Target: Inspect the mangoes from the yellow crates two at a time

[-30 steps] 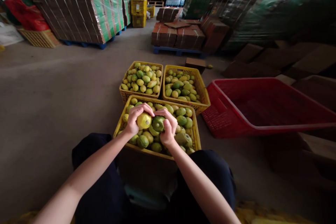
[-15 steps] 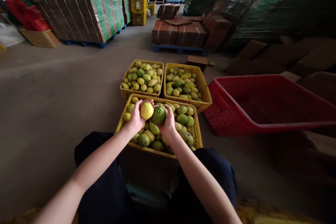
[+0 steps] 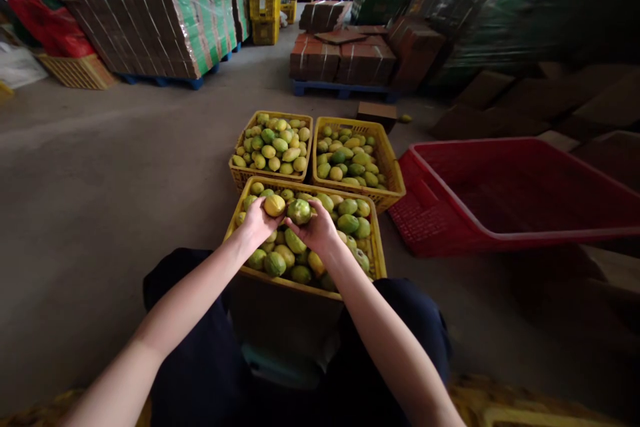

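In my left hand (image 3: 256,223) rests a yellow, lemon-like fruit (image 3: 275,205), with the fingers curled round it from the left and below. My right hand (image 3: 321,232) grips a green fruit (image 3: 299,211) of similar size, its knobbly end turned up towards me. The two fruits are held side by side, close together, above the near yellow crate (image 3: 300,289). Several green and yellow fruits lie in that crate, partly covered by my hands and wrists.
Behind the near crate stand a left yellow crate (image 3: 241,173) and a right yellow crate (image 3: 395,177), both holding fruit. A large red crate (image 3: 445,217) sits to the right. Beyond are stacked flat cartons (image 3: 345,60) on a blue pallet and a wrapped stack (image 3: 197,13).
Both hands have turned the fruits, showing other sides of them. The yellow fruit has shifted slightly left and up, and the green one slightly up; both are still held.
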Demonstrator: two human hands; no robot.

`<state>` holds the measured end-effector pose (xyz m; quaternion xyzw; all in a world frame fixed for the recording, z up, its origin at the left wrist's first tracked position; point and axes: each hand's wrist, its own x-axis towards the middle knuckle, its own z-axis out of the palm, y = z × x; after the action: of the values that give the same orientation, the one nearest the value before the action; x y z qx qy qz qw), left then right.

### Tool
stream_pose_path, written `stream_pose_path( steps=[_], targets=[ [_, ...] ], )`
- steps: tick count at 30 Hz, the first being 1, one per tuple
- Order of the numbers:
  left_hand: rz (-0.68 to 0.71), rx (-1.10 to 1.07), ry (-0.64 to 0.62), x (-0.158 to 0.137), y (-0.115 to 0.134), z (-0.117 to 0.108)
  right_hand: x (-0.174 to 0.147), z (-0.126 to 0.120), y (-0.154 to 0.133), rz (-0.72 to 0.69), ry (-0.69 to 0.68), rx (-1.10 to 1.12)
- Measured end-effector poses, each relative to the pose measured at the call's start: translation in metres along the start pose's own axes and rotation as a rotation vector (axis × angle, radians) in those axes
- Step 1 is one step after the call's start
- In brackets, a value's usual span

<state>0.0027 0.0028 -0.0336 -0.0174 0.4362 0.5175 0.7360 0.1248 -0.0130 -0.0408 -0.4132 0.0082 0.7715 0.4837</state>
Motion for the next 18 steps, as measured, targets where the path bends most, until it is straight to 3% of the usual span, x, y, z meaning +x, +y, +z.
stream_pose_path(
  steps=[5, 13, 15, 18],
  targets=[
    [0.032, 0.009, -0.018, 0.005, 0.000, -0.006, -0.002, 0.002, 0.001, -0.003, -0.015, -0.092],
    [0.098, 0.055, -0.132, -0.008, 0.011, -0.002, -0.005, 0.004, -0.002, -0.170, -0.169, -0.110],
    [0.152, 0.123, -0.190, -0.011, 0.011, -0.002, -0.006, 0.002, 0.000, -0.268, -0.246, -0.159],
    [0.358, 0.240, -0.331, -0.012, 0.008, -0.003, -0.005, -0.002, 0.006, -0.493, -0.258, -0.272]
  ],
)
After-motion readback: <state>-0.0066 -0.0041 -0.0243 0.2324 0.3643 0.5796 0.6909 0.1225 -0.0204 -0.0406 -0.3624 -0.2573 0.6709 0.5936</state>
